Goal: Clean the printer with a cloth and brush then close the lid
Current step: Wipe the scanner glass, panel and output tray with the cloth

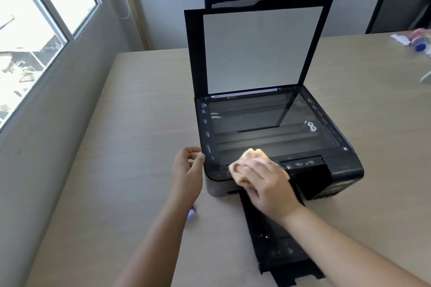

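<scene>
A black printer (335,170) stands on a beige table (130,147). Its scanner lid (258,49) is raised upright, showing a white underside. The scanner glass (268,128) carries white smears at its left edge and right side. My right hand (268,184) presses a crumpled yellow cloth (254,155) on the printer's front edge, by the control panel. My left hand (187,170) hovers beside the printer's front left corner, fingers loosely curled, holding nothing. The black output tray (277,249) sticks out toward me, speckled with white dust. I cannot pick out a brush with certainty.
A small bluish object (191,213) lies on the table, partly hidden by my left forearm. Blurred small items (417,41) sit at the table's far right. A black mesh chair (401,7) stands behind. A window (35,30) fills the left wall.
</scene>
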The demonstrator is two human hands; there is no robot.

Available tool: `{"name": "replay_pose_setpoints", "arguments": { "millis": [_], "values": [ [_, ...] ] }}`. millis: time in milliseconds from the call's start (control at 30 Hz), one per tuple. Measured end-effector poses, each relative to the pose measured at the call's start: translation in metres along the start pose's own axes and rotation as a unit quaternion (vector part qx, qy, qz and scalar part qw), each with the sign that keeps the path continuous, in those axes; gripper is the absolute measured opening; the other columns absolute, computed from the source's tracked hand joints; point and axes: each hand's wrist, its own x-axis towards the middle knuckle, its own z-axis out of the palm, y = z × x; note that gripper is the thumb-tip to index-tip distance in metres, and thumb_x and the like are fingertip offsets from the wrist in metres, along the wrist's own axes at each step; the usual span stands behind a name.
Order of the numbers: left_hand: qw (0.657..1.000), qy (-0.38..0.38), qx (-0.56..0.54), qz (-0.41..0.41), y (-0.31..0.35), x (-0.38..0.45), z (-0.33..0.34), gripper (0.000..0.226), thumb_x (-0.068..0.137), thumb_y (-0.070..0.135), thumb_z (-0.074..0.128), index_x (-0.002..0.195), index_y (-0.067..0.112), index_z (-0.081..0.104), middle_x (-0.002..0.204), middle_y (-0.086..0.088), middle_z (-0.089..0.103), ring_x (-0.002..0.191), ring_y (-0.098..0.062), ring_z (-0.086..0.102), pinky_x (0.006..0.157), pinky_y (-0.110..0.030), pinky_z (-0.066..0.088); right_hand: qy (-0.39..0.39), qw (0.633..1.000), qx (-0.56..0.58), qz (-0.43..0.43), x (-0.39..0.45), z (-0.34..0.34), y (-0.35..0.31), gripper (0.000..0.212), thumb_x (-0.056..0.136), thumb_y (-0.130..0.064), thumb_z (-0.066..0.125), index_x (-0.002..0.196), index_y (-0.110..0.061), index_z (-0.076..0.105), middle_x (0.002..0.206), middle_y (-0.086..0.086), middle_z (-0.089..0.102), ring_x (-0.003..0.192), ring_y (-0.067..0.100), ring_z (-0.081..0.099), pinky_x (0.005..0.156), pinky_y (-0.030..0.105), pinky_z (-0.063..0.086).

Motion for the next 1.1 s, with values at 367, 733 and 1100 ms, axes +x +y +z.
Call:
{"name": "replay_pose_setpoints", "arguments": {
  "millis": [367,733,1100],
  "values": [
    [0.999,0.0,0.033,0.03,-0.005,0.012,0.008,0.013,0.094,0.019,0.052,0.1,0.029,0.058,0.099,0.003,0.054,0.084,-0.01,0.054,0.068,-0.018,0.038,0.039,0.999,0.007,0.022,0.014,0.013,-0.022,0.025,0.075,-0.009,0.063,0.098,-0.011,0.071,0.103,0.004,0.069,0.095,0.024,0.059,0.095,0.032,0.045],
    [0.999,0.008,0.021,0.033,-0.007,0.036,0.015,0.017,0.098,0.021,0.046,0.114,0.02,0.052,0.09,0.008,0.053,0.086,-0.01,0.052,0.068,-0.015,0.038,0.077,0.988,-0.076,0.113,-0.018,-0.011,0.04,0.019,0.079,-0.002,0.063,0.097,-0.004,0.069,0.099,0.011,0.067,0.094,0.033,0.064,0.099,0.038,0.045],
    [0.997,-0.034,-0.054,-0.048,0.003,0.061,0.008,0.019,0.103,0.02,0.037,0.095,0.014,0.053,0.101,-0.006,0.061,0.089,-0.019,0.057,0.062,-0.017,0.041,0.001,0.998,0.015,-0.064,-0.007,0.028,-0.009,0.032,0.097,-0.017,0.049,0.123,-0.016,0.066,0.138,0.0,0.056,0.132,0.02,0.048,0.111,0.038,0.035]
  ]
}}
